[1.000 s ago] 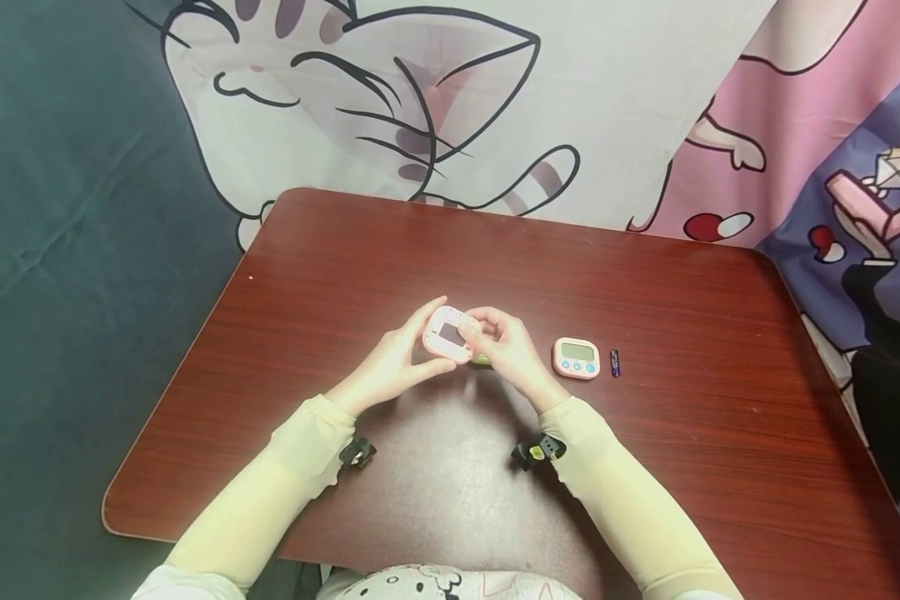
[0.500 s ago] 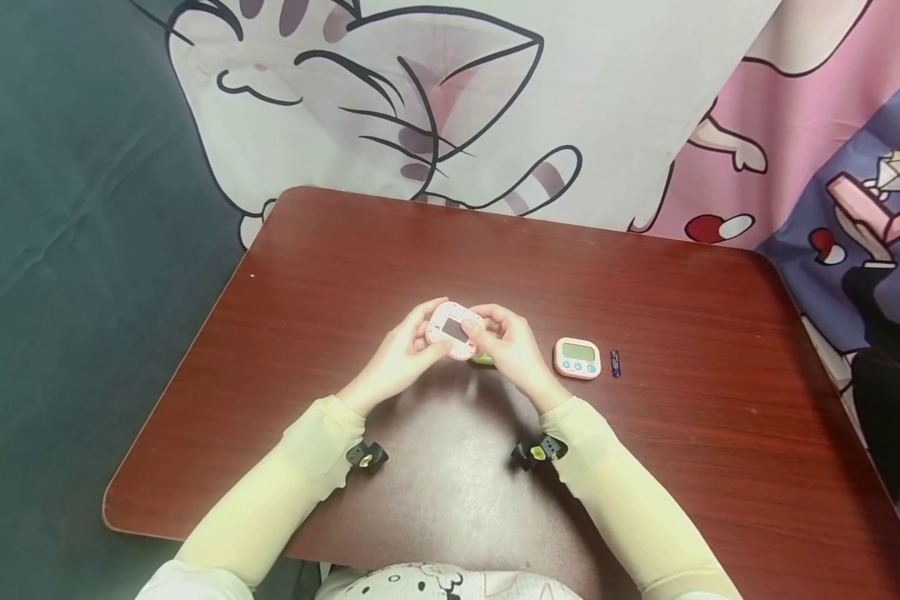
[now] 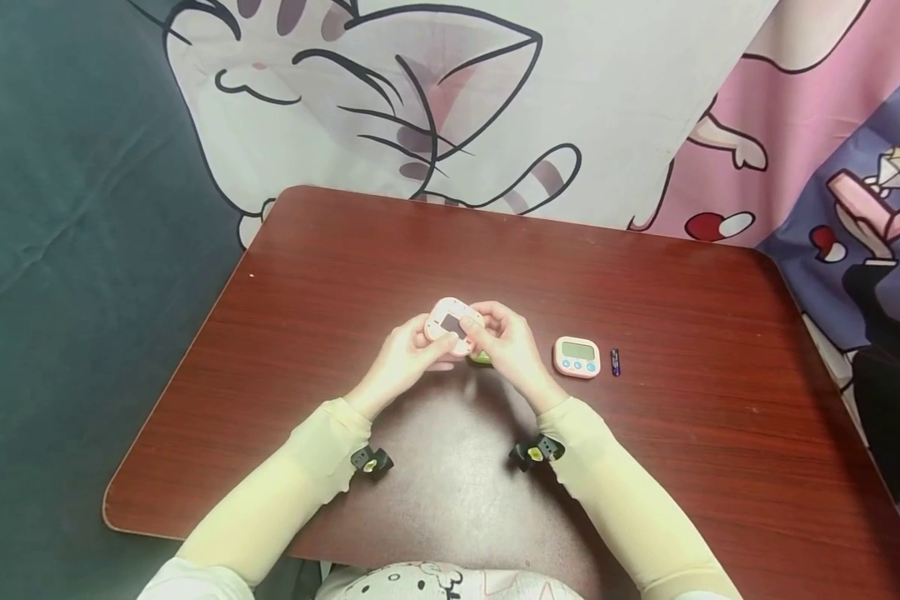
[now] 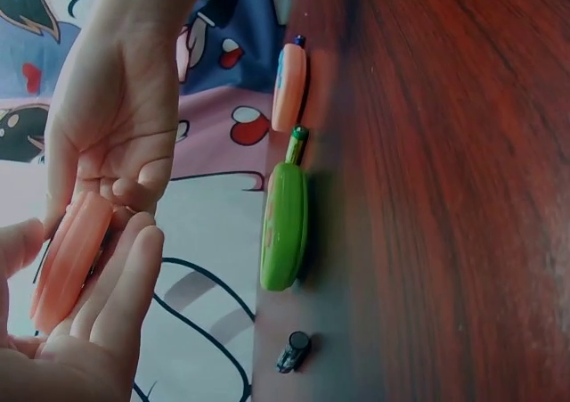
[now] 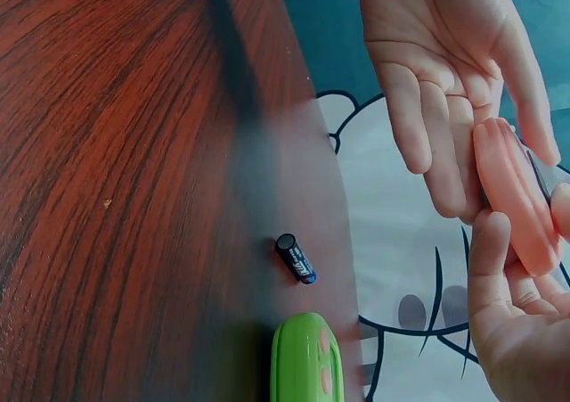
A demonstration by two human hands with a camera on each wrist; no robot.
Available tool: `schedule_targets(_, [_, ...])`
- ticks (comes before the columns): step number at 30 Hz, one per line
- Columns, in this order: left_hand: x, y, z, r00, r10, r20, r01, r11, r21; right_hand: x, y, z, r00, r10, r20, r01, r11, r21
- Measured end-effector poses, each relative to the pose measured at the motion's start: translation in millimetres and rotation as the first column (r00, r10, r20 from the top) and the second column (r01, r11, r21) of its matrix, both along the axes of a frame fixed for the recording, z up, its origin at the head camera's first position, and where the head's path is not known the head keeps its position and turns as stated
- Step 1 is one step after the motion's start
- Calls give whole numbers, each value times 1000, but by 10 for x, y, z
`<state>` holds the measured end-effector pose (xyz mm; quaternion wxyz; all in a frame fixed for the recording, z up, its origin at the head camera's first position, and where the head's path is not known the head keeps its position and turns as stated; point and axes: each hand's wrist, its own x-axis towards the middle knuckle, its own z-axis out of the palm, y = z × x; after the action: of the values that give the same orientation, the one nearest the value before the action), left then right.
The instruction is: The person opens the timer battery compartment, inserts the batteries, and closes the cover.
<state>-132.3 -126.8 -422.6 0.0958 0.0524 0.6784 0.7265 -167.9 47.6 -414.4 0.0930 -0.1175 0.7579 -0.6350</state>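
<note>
A pink digital timer (image 3: 442,315) is held above the table, its pale back with a dark square facing up. My left hand (image 3: 403,357) pinches its left side, thumb on the back and fingers beneath. On its right side my right hand (image 3: 512,346) pinches it, the thumb lying over the dark square. In the left wrist view the held timer's pink edge (image 4: 73,259) shows between both hands. Below stands a green timer (image 4: 283,228), mostly hidden by my right hand in the head view.
To the right lies a second pink timer (image 3: 577,357) with blue buttons, screen up, with a battery (image 3: 616,362) beside it. One dark battery (image 5: 296,259) lies near the green timer; another battery (image 4: 297,145) shows at its other end. Patterned cloth (image 3: 607,100) hangs behind the table.
My left hand has shifted slightly right and its thumb has moved onto the timer's back. The timer has risen a little in the head view. My right hand has hardly moved.
</note>
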Motion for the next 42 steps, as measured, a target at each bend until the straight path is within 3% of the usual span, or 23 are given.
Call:
schedule_targets(14, [-11, 17, -39, 999, -35, 12, 34, 998, 59, 11, 16, 23, 1000, 0, -15, 0, 1000, 17])
schedule_targets(19, [-12, 36, -45, 999, -51, 18, 50, 995, 84, 20, 16, 30, 997, -30, -73, 36, 996, 84])
schedule_targets(23, [-6, 60, -47, 998, -64, 15, 63, 995, 83, 34, 19, 31, 997, -42, -67, 50, 993, 111])
schedule_targets(31, [6, 67, -55, 999, -51, 6, 51, 995, 81, 45, 14, 38, 1000, -23, 10, 23, 998, 64])
schedule_targets(42, [18, 36, -64, 998, -41, -52, 43, 998, 49, 50, -19, 51, 1000, 5, -6, -5, 1000, 23])
